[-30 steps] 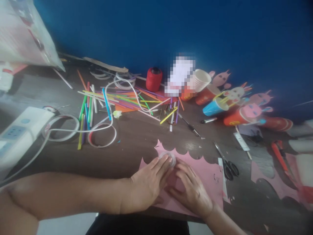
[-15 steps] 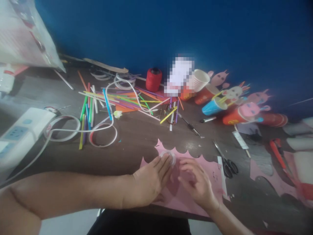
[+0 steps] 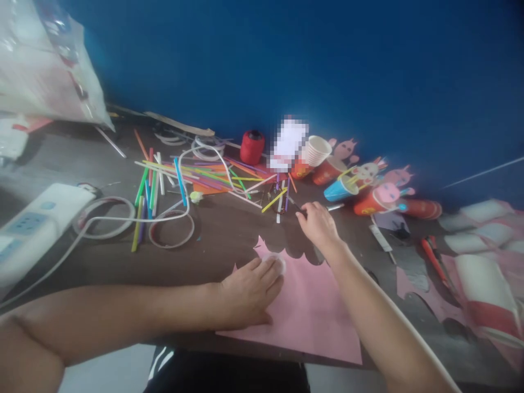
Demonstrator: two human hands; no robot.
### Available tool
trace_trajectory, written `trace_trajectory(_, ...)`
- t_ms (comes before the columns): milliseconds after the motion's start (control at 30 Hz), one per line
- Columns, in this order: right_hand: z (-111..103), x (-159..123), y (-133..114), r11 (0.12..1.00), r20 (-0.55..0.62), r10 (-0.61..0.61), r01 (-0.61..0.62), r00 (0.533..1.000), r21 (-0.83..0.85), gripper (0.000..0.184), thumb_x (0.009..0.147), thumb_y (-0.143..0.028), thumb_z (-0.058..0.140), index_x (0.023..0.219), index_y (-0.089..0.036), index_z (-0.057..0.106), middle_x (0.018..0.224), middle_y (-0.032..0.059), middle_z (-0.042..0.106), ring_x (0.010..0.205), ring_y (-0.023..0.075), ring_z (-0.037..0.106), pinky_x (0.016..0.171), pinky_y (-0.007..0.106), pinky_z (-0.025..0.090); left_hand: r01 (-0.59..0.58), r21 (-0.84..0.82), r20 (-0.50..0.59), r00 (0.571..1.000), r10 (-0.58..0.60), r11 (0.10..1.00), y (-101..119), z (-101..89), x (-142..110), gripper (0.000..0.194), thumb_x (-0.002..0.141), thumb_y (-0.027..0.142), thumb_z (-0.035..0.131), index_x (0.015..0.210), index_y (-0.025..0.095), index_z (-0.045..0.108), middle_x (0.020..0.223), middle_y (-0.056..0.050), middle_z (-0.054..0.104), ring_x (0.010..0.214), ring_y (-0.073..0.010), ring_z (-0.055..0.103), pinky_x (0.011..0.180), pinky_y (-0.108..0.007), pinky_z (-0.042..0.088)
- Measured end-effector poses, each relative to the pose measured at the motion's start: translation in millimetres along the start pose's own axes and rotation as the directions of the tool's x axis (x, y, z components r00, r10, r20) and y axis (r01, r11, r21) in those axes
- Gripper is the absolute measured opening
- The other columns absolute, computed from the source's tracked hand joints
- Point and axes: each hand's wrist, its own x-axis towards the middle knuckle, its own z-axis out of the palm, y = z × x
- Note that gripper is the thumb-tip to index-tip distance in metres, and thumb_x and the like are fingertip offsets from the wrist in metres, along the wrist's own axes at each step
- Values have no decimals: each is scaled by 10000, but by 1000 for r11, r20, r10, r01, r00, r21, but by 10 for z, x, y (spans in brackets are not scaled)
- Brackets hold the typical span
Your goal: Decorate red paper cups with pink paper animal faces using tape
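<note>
Sticks (image 3: 204, 169) of many colours are lying scattered across the table (image 3: 229, 218), with a white cable (image 3: 123, 219) looping over them, past tape rolls (image 3: 174, 246) and beside a power strip (image 3: 45, 218). A red spool (image 3: 252, 147), stacked white cups (image 3: 318, 150), red cups (image 3: 327, 170) and a blue cup (image 3: 339, 190) are standing near the blue wall (image 3: 262, 60), paper faces (image 3: 346, 149) sticking up among them. A cutter (image 3: 434, 259) is lying at right, near pink scraps (image 3: 448, 309). The right forearm (image 3: 376, 305) is crossing the paper's right edge. Yellow marks are showing on the red cups, too blurred to read. The pink paper (image 3: 315, 316) is lying flat at the table's near edge, its far side forming scallops and points. The left hand (image 3: 248, 293) is pressing a clear disc (image 3: 280, 266) onto it, fingers nearly straight. The right hand (image 3: 321, 224) is resting at the black pen (image 3: 295, 205), fingers bent; whether they are gripping it, I cannot tell.
</note>
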Motion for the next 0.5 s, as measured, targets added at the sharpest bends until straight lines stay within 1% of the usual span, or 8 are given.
trace_trajectory(67, 24, -28, -40, 998, -32, 1, 1, 999, 67, 114, 824, -224, 481, 859, -163, 571, 851, 110, 606, 818, 252, 573, 746, 362, 436, 1, -6, -9, 1000, -1, 1000, 3, 13, -11, 743, 747, 632, 521, 1234, 72, 481, 1326, -211, 463, 1222, -330, 407, 916, -399, 351)
trace_trajectory(133, -5, -110, -66, 971, -83, 41, -20, 996, 239, 118, 852, -228, 434, 897, -174, 530, 814, 84, 611, 757, 221, 581, 708, 337, 436, 0, -1, -13, 1000, 0, 1000, 3, 20, -19, 741, 747, 631, 522, 1233, 73, 483, 1322, -213, 467, 1214, -330, 414, 916, -406, 347)
trace_trajectory(200, -58, -214, -86, 903, -125, 96, -34, 988, 428, 141, 886, -276, 395, 940, -190, 493, 774, 49, 605, 700, 190, 578, 675, 310, 434, -5, 10, -9, 1000, 5, 1000, 2, 24, -23, 736, 749, 631, 519, 1223, 70, 490, 1321, -218, 466, 1206, -332, 417, 918, -416, 346)
trace_trajectory(267, -105, -316, -110, 836, -151, 132, -28, 980, 548, 160, 903, -322, 376, 943, -204, 478, 750, 24, 585, 669, 167, 563, 658, 289, 429, -5, 17, -1, 1000, 5, 1000, 2, 27, -23, 729, 752, 630, 515, 1214, 67, 495, 1320, -218, 466, 1205, -332, 416, 922, -422, 346)
trace_trajectory(400, -140, -457, -177, 759, -146, 164, -30, 976, 651, 157, 910, -335, 372, 915, -211, 467, 720, -7, 538, 608, 133, 517, 611, 256, 406, 25, 4, 19, 1000, -25, 1000, 10, 32, -13, 722, 742, 625, 534, 1219, 83, 497, 1327, -205, 463, 1214, -329, 408, 941, -425, 341)
trace_trajectory(500, -143, -514, -232, 752, -162, 182, -31, 970, 658, 142, 906, -328, 387, 902, -210, 466, 694, -24, 510, 582, 119, 481, 586, 242, 380, 47, -17, 32, 998, -47, 999, 17, 22, -2, 730, 712, 622, 573, 1210, 92, 512, 1330, -202, 462, 1214, -331, 411, 937, -421, 355)
